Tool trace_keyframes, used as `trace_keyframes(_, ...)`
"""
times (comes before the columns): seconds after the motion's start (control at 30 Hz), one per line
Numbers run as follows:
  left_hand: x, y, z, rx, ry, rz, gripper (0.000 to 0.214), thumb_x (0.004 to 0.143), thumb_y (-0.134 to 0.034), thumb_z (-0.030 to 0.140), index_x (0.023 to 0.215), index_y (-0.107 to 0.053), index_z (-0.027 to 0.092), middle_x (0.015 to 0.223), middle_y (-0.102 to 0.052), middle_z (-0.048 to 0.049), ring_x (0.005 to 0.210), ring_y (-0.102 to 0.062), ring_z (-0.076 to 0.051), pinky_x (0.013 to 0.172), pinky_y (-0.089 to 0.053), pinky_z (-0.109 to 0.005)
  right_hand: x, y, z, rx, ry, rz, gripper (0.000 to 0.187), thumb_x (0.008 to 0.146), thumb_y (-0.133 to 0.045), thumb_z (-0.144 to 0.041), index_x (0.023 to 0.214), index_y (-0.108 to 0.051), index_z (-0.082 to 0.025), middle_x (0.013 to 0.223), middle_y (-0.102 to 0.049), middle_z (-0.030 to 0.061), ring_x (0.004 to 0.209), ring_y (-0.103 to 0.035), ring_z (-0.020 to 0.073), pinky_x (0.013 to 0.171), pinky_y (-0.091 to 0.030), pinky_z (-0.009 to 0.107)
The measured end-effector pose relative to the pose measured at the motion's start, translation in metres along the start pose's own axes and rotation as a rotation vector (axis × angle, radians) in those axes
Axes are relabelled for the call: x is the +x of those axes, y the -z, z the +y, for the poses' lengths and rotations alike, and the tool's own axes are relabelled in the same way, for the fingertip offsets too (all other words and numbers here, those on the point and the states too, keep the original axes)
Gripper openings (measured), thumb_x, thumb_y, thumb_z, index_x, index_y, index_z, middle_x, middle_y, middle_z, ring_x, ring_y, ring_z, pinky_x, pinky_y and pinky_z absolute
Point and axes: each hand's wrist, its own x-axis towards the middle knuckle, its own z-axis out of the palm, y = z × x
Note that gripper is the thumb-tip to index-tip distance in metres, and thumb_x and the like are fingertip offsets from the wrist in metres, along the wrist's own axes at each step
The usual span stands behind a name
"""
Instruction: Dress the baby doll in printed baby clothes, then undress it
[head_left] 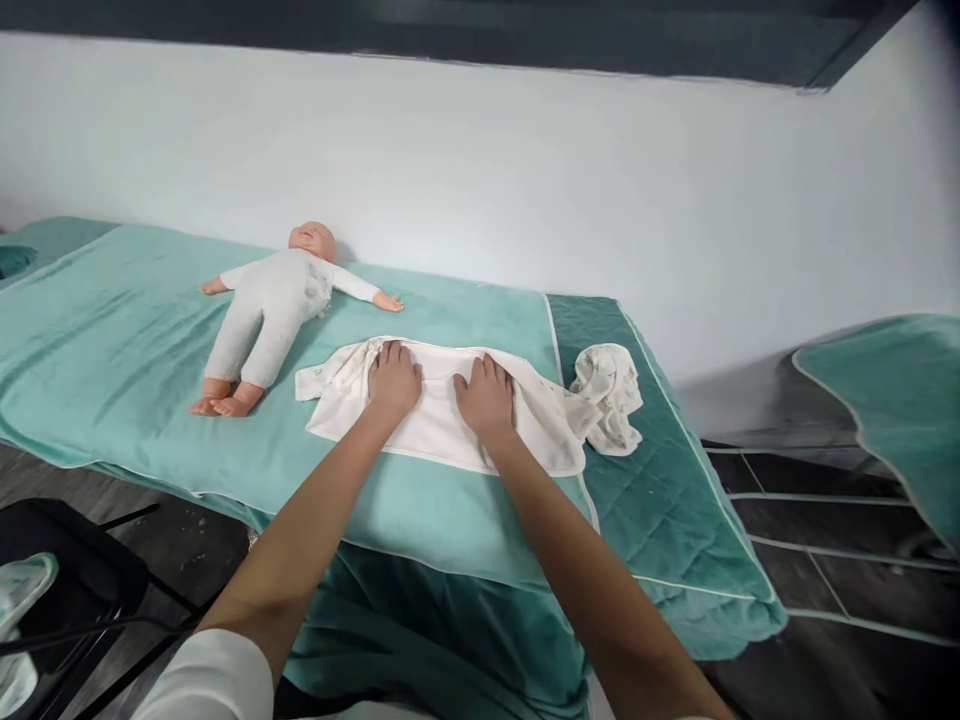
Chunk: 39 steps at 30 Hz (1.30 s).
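Note:
A white baby top (442,410) with patterned sleeves lies spread on the green bed cover, its inner side apparently facing up. My left hand (395,382) rests flat on its left part, fingers stretched towards the far edge. On the right part lies my right hand (486,396), palm down with the thumb apart from the fingers. Neither hand grips anything. Beside the top's right sleeve sits a crumpled patterned white cloth (609,398); whether the two are joined I cannot tell. A baby doll (274,300) in a white body lies on its back beyond my left hand.
The bed (465,535) carries a light green cover over a darker quilted one (667,510) and stands against a white wall (480,170). A black chair (75,560) is at lower left. At right, green fabric (900,400) hangs near metal bars (840,555).

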Motion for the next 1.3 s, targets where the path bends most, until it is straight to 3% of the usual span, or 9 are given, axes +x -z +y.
trace_keyframes(0.13,0.008,0.008,0.004,0.082,0.068,-0.030,0.062,0.101,-0.037,0.033,0.160,-0.036,0.013,0.170,-0.033,-0.0149,0.159,-0.026,-0.032,0.124,-0.036,-0.055,0.008,0.003,0.001,-0.047,-0.051,0.017,0.063,0.102,-0.041,-0.036,0.155,-0.039,-0.004,0.164,-0.036,0.0229,0.149,-0.034,0.0383,0.121,-0.028,0.053)
trace_keyframes(0.33,0.023,0.005,0.011,0.086,0.057,0.037,0.068,0.102,-0.033,0.036,0.167,-0.021,0.021,0.171,-0.031,-0.0126,0.155,-0.032,-0.035,0.114,-0.045,-0.060,0.018,0.005,-0.005,0.015,-0.089,0.103,0.072,0.098,-0.045,-0.031,0.162,-0.024,-0.008,0.168,-0.025,0.0240,0.150,-0.028,0.0420,0.117,-0.032,0.061)
trace_keyframes(0.67,0.078,-0.014,0.005,0.098,0.032,0.054,0.066,0.104,-0.031,0.038,0.167,-0.021,0.020,0.171,-0.030,-0.0140,0.154,-0.034,-0.037,0.116,-0.046,-0.055,0.079,-0.009,0.003,-0.007,-0.090,0.080,0.070,0.099,-0.041,-0.032,0.163,-0.024,-0.009,0.169,-0.024,0.0219,0.152,-0.026,0.0405,0.117,-0.035,0.060)
trace_keyframes(0.87,0.089,-0.022,-0.001,0.086,0.052,-0.036,0.067,0.105,-0.026,0.044,0.163,-0.031,0.011,0.169,-0.034,-0.0166,0.154,-0.035,-0.036,0.124,-0.037,-0.051,0.089,-0.024,0.010,-0.038,-0.065,0.012,0.070,0.104,-0.033,-0.042,0.160,-0.031,0.001,0.164,-0.033,0.0263,0.149,-0.035,0.0407,0.122,-0.031,0.054)
trace_keyframes(1.07,0.075,-0.020,0.001,0.114,0.059,-0.059,0.071,0.105,-0.023,0.043,0.162,-0.030,0.003,0.169,-0.033,-0.0187,0.155,-0.035,-0.035,0.124,-0.035,-0.050,0.078,-0.023,0.003,-0.109,-0.030,-0.013,0.067,0.106,-0.028,-0.037,0.159,-0.034,0.003,0.165,-0.033,0.0273,0.152,-0.033,0.0396,0.123,-0.029,0.056)
trace_keyframes(1.2,0.045,-0.016,-0.002,0.163,-0.011,-0.023,0.072,0.105,-0.025,0.042,0.158,-0.033,-0.005,0.170,-0.028,-0.0225,0.159,-0.026,-0.033,0.131,-0.023,-0.046,0.050,-0.018,0.003,-0.178,0.124,-0.023,0.064,0.107,-0.028,-0.037,0.159,-0.036,0.000,0.169,-0.025,0.0235,0.159,-0.020,0.0360,0.128,-0.019,0.055)
trace_keyframes(1.3,0.014,-0.011,-0.004,0.177,-0.074,-0.015,0.072,0.105,-0.026,0.042,0.158,-0.034,-0.006,0.170,-0.027,-0.0218,0.161,-0.022,-0.032,0.133,-0.017,-0.045,0.021,-0.014,0.005,-0.205,0.193,-0.065,0.065,0.108,-0.029,-0.039,0.160,-0.035,0.000,0.169,-0.025,0.0236,0.160,-0.021,0.0345,0.129,-0.018,0.052)
